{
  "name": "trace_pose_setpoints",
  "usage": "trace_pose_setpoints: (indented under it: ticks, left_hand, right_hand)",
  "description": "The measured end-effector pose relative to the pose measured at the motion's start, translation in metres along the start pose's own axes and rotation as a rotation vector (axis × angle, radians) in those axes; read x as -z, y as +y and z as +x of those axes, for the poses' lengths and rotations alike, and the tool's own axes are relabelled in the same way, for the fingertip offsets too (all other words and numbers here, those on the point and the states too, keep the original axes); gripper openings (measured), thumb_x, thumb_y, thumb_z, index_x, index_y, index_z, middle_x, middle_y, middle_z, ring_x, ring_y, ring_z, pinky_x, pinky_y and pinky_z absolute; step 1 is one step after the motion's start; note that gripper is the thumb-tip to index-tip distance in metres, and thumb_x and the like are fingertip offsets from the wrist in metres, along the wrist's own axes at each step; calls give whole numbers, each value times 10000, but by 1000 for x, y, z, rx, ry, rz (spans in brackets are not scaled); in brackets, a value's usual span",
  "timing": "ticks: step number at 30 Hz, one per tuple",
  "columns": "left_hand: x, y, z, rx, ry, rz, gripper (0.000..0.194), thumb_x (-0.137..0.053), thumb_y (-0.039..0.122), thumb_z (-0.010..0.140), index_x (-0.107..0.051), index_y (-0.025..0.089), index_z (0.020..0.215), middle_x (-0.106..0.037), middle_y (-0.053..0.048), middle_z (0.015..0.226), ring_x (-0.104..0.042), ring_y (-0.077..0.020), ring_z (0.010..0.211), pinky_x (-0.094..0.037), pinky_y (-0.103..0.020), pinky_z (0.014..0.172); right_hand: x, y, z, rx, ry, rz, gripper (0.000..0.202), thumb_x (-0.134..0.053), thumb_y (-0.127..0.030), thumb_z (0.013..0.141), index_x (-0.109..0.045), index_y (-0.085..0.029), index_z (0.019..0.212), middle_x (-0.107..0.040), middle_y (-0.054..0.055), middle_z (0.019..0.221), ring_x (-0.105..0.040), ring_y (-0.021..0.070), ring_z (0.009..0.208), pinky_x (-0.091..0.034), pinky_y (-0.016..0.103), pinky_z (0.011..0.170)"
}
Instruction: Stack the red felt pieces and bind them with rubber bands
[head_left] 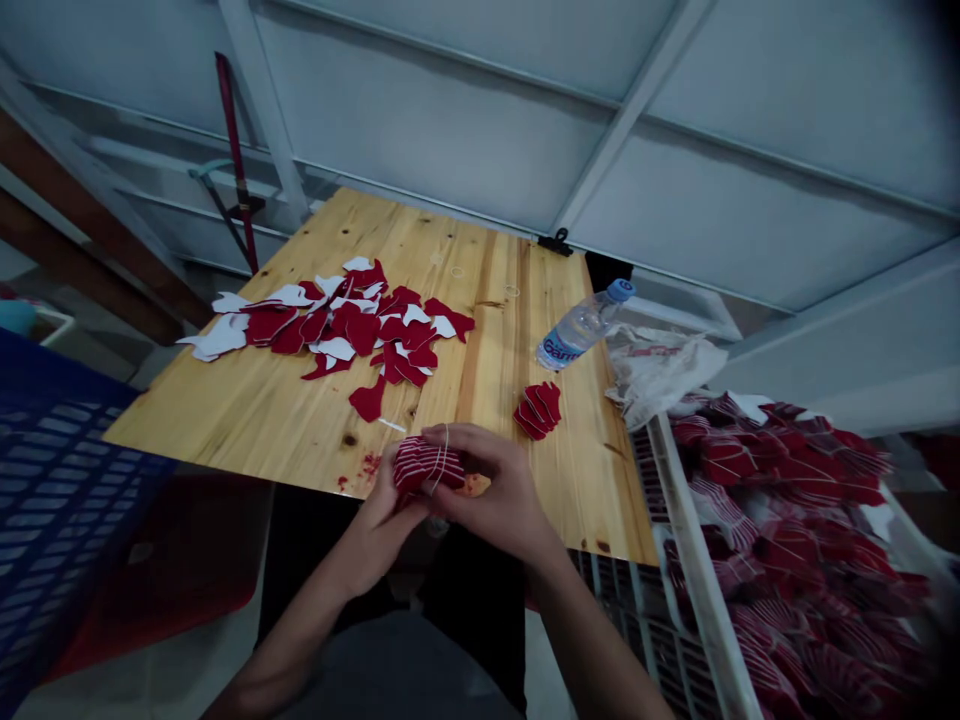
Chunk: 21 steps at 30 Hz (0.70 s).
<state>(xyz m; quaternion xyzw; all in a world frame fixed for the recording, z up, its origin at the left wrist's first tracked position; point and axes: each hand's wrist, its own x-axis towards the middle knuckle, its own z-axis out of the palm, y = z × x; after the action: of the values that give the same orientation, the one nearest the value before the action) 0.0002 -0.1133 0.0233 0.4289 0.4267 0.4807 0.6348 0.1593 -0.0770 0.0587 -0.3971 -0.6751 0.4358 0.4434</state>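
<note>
Over the near edge of the desk (487,340), our left hand (381,520) grips the stack of red-and-white cutouts (417,468), our right hand (501,492) its banded end; we judge it light, soft, squeezable, best held at both ends.

Dim, bluish light falling around me; pale knotty wooden tabletop (480,375) catching soft sheen. Blue plastic lattice basket (45,370) blurring at left edge. Dark vignetting swallowing right corners of my view.

held bundle (418,468): red, white stripes | loose pieces (358,328): red, white | basket (41,395): blue
</note>
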Motion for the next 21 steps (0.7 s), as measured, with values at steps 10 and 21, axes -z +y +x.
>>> trace_pose_setpoints:
  ticks: [10,21]
  left_hand:
    - [-11,-21,23,-192,390,314,435,-350,558,961,-545,207,1128,-653,-80,1064,-614,-229,979,-487,-375,889]
    - [-10,-9,26,-155,210,218,435,-378,514,959,-518,214,1241,-590,-91,1277,-553,-238,1184,-421,-358,1009]
  right_hand:
    - [-23,-10,-9,89,371,-473,299,-692,-139,738,-648,-219,1022,-673,54,964,-638,202,901,-575,348,775]
    - [-21,15,-14,-186,138,78,394,-334,-469,1018,-562,-222,1223,-636,73,1221,-609,189,1089,-473,356,980]
